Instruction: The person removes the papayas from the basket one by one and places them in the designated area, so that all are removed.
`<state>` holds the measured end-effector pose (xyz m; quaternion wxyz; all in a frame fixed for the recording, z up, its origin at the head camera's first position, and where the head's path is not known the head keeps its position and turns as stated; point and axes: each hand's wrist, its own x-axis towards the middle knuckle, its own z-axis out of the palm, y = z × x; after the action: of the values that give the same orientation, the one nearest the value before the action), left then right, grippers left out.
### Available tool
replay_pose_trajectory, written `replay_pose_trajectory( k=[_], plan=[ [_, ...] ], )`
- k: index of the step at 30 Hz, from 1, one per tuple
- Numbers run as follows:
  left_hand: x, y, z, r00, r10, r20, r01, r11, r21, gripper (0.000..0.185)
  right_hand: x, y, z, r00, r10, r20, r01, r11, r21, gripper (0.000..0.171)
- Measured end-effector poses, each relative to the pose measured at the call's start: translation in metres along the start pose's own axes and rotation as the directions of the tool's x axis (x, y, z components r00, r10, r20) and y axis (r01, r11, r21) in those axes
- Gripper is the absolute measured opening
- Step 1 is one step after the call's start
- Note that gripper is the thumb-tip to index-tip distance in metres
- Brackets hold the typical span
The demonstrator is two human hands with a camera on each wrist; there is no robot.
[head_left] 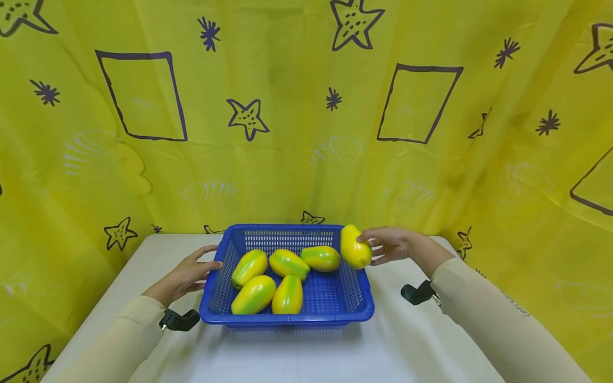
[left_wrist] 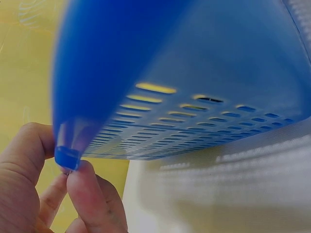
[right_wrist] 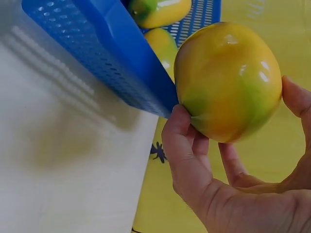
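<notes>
A blue plastic basket with slotted walls sits on the table. Its left rim is pinched by my left hand, thumb over the edge and fingers on the outer side; the left wrist view shows the gripped rim close up. At the back right corner my right hand holds a glossy yellow-green papaya over the right rim. In the right wrist view, thumb and fingers grip this papaya from opposite sides. Several similar papayas lie inside the basket, mostly toward its left and middle.
The table has a white cover that extends in front of the basket and to both sides. A yellow curtain with dark star and frame drawings hangs behind and at the sides. Dark straps with small devices are on both wrists.
</notes>
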<state>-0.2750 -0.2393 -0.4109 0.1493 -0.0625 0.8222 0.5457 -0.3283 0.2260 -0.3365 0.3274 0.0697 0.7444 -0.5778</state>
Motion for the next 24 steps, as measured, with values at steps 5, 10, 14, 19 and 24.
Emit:
replay_pose_trajectory(
  k=[5,10,14,19,24],
  plan=[
    [-0.001,0.000,0.000,1.000,-0.001,0.000,0.001,1.000,0.001,0.077,-0.001,0.000,-0.007,1.000,0.015,-0.001,-0.015,0.999,0.038,0.083],
    [0.000,-0.001,0.000,1.000,0.003,0.000,-0.003,1.000,0.001,0.077,-0.003,0.002,-0.016,1.000,0.024,-0.017,-0.023,0.996,0.083,0.082],
    [0.000,-0.001,0.000,1.000,-0.002,-0.004,0.002,1.000,-0.003,0.078,-0.003,0.004,-0.023,0.999,0.039,-0.039,-0.034,0.994,0.104,0.082],
    [0.001,-0.001,0.000,1.000,-0.007,-0.004,0.007,1.000,-0.002,0.078,-0.003,0.006,-0.029,0.997,0.050,-0.051,-0.044,0.992,0.117,0.082],
    [0.001,-0.002,0.001,1.000,-0.008,-0.012,0.008,1.000,-0.003,0.078,-0.003,0.009,-0.033,0.997,0.058,-0.045,-0.050,0.987,0.150,0.081]
  ],
)
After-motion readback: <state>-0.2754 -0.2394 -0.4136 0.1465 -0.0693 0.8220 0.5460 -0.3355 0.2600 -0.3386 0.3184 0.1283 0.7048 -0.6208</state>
